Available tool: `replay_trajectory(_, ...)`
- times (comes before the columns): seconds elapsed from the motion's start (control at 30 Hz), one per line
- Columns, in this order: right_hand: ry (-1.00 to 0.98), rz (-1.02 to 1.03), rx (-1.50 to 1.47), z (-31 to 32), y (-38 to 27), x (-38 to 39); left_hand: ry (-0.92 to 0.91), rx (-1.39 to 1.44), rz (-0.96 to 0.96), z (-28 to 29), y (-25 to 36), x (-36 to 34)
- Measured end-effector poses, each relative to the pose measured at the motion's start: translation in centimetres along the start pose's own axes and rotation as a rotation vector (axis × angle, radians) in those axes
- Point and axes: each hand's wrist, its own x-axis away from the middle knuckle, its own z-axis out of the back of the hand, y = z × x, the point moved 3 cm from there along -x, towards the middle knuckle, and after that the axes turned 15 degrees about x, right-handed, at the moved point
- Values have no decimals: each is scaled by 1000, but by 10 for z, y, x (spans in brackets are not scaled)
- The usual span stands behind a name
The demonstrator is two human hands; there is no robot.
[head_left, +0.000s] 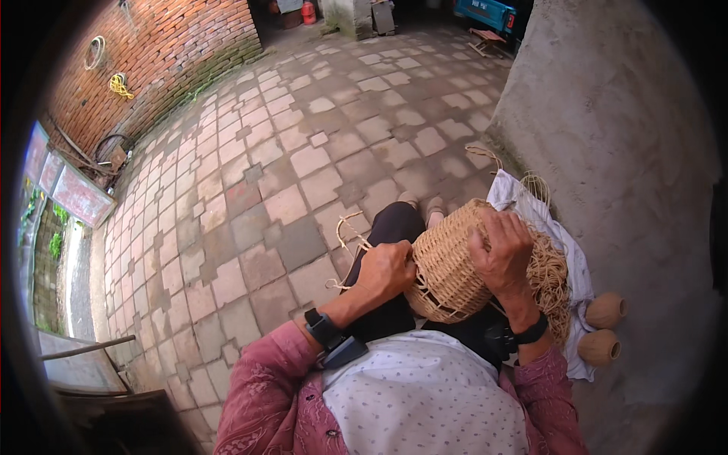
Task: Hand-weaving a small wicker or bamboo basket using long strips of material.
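Observation:
A tan woven basket (449, 262) rests tilted across my lap, with an open-laced band of strands near its lower edge. At its left side my left hand (388, 269) is closed in a fist, and a loose straw cord (350, 244) trails out beyond it to the left. My right hand (502, 246) lies against the basket's upper right side, its fingers curled and pinched together. What sits between those fingertips is hidden. A tangled heap of straw cord (550, 284) lies just right of the basket, partly behind my right hand.
A white cloth (578, 262) lies under the cord heap along the grey wall (622, 144). Two small tan round pots (604, 310) lie beside it. Paving slabs (250, 220) spread ahead and left. A brick wall (182, 45) and a blue vehicle (489, 11) stand farther off.

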Motion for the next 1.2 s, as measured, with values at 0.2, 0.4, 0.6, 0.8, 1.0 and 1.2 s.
replay_trajectory(0.2, 70, -12, -90, 13, 5, -1, 3, 127, -140, 12, 15, 13)
replay_trajectory(0.4, -157, -262, -244, -19, 18, -2, -220, 363, -58, 12, 27, 16)
replay_trajectory(0.6, -54, -205, -135, -17, 10, 0, -163, 575, 72, 26, -10, 18)
replay_trajectory(0.8, -37, -209, -119, -19, 12, 4, 1, 807, 250, 66, -55, 12)
replay_trajectory(1.0, -57, -213, -133, -20, 11, 5, -352, 1038, 379, 31, -37, 1)
replay_trajectory(1.2, -19, -192, -120, -17, 13, 7, -253, 657, 393, 11, -29, -17)
